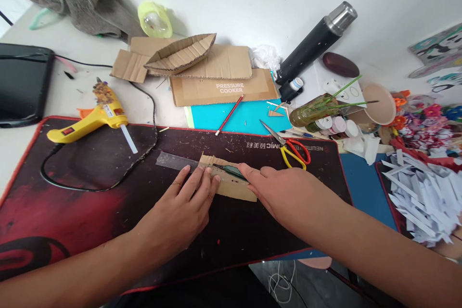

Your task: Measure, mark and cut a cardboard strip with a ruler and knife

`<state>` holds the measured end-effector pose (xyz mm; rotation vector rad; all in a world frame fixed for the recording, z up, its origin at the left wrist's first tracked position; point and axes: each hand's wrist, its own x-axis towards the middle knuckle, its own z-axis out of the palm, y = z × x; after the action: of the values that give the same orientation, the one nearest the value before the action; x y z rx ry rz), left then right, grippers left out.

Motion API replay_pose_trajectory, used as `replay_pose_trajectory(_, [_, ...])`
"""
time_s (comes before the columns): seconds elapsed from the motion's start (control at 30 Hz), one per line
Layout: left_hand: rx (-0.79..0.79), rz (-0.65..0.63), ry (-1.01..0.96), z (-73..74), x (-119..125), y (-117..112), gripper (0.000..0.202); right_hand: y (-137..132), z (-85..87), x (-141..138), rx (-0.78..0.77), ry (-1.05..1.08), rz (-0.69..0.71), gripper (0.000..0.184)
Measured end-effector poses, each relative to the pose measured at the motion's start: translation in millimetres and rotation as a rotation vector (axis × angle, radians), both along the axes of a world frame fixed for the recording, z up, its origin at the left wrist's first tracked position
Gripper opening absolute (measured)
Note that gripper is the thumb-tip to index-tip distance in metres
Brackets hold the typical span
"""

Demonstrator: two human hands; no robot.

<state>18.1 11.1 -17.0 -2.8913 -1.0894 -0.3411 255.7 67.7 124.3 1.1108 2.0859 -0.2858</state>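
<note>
A small piece of brown cardboard (236,191) lies on the dark desk mat, with a clear plastic ruler (175,160) across it. My left hand (189,197) rests its outstretched fingertips on the ruler and the cardboard, pressing from above without gripping. In my right hand (276,190) is a green-handled craft knife (231,170), its dark tip pointing left along the ruler's edge, close to my left fingers. The exact contact of the blade with the cardboard is too small to make out.
Yellow-and-red scissors (288,147) lie right, and a yellow glue gun (92,118) with its cord lies left. Behind are a red pencil (230,114), cardboard pieces (224,87) and a black thermos (310,48). White paper strips (426,197) heap at far right.
</note>
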Motion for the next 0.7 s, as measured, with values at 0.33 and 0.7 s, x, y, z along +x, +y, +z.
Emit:
replay_pose_trajectory(0.33, [0.006,-0.018,-0.020,-1.5,-0.1,-0.4,0.065,2.7,9.5,-21.8,-0.057,-0.028,-0.051,0.081])
replay_pose_trajectory(0.7, [0.021,-0.013,0.006,-0.1,0.5,3.8,0.055,5.3,11.1,-25.8,-0.006,0.061,-0.039,0.065])
